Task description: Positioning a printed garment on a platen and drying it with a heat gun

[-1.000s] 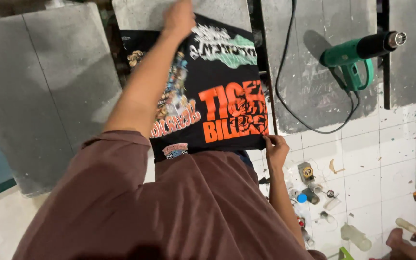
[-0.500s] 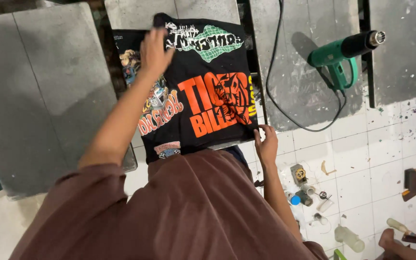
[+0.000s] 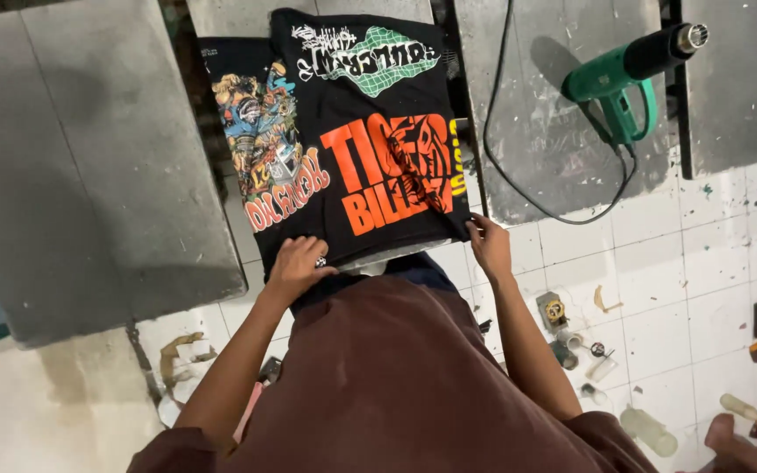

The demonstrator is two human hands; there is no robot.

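Head view, looking straight down: a black printed T-shirt [image 3: 357, 149] is seen spread over a narrow grey platen [image 3: 221, 13], its hem pulled toward the body at the near edge. The left hand [image 3: 295, 264] is laid flat on the lower left of the shirt, a ring visible on one finger, the fingers curled lightly over the hem, pressing rather than clearly gripping. The right hand [image 3: 488, 245] is set at the lower right corner, and the fabric edge there is pinched between thumb and fingertips. Orange lettering, a green-and-white graphic and a cartoon print are displayed on the cloth, with some wrinkling through the orange design. The step in hand is judged to be the squaring and tensioning of the shirt on the board; what seems called for now is an even tug at both corners so the creases are drawn flat. To the right, a green heat gun [image 3: 633, 74] is left lying on the neighbouring grey pallet [image 3: 554, 166], well apart from both hands, its black cord [image 3: 501, 131] looped back beside the shirt. A larger grey board [image 3: 72, 158] is seen to the left. Below, the white tiled floor [image 3: 720, 236] is littered with small bottles [image 3: 646, 429] and scraps.
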